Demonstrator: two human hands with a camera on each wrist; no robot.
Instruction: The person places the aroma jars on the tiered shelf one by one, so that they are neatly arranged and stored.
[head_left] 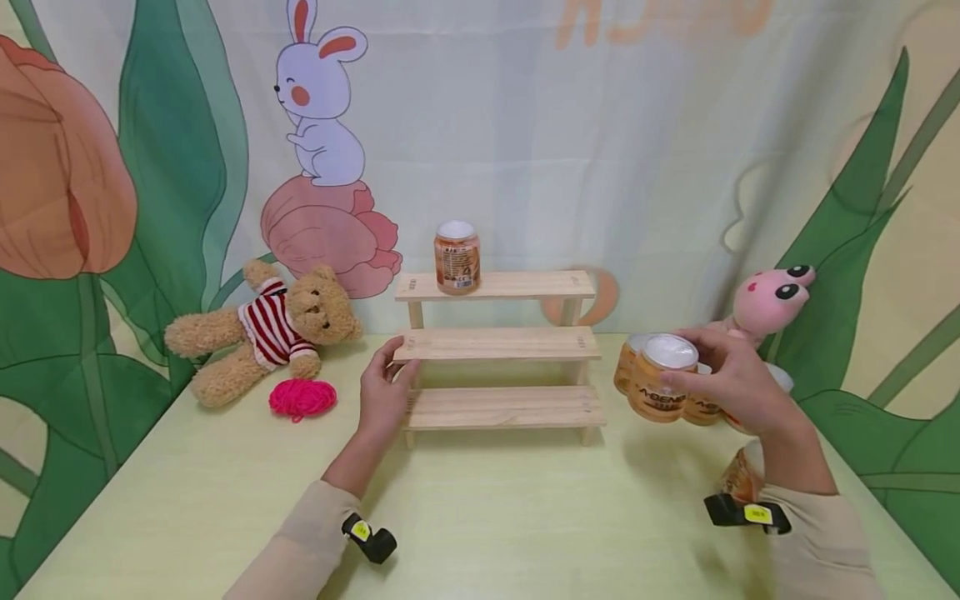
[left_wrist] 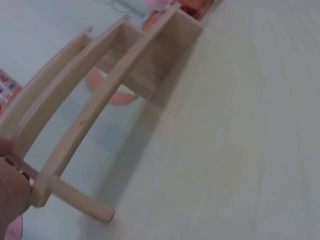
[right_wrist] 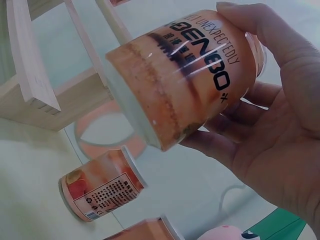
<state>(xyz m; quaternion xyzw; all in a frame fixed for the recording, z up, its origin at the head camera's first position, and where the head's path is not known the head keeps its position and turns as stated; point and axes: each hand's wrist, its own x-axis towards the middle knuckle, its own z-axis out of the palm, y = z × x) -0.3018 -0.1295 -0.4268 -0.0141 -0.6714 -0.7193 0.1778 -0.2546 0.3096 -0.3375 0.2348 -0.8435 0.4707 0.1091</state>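
A three-tier wooden display stand (head_left: 498, 343) stands on the table. My left hand (head_left: 384, 396) grips the left end of its middle shelf; only part of this hand (left_wrist: 12, 187) shows in the left wrist view. To the right of the stand, my right hand (head_left: 738, 379) holds an orange-labelled can (head_left: 660, 398) with a pale lid, raised above the table. In the right wrist view, thumb and fingers wrap this can (right_wrist: 190, 75). A similar can (head_left: 457, 262) sits upright on the top shelf, toward its left end.
Several more cans stand behind and below my right hand, one can (head_left: 702, 408) partly covered by it. Another can (head_left: 738, 477) is beside my right wrist. A teddy bear (head_left: 273, 329) and pink yarn (head_left: 302, 399) lie at left. A pink toy (head_left: 768, 302) is at back right.
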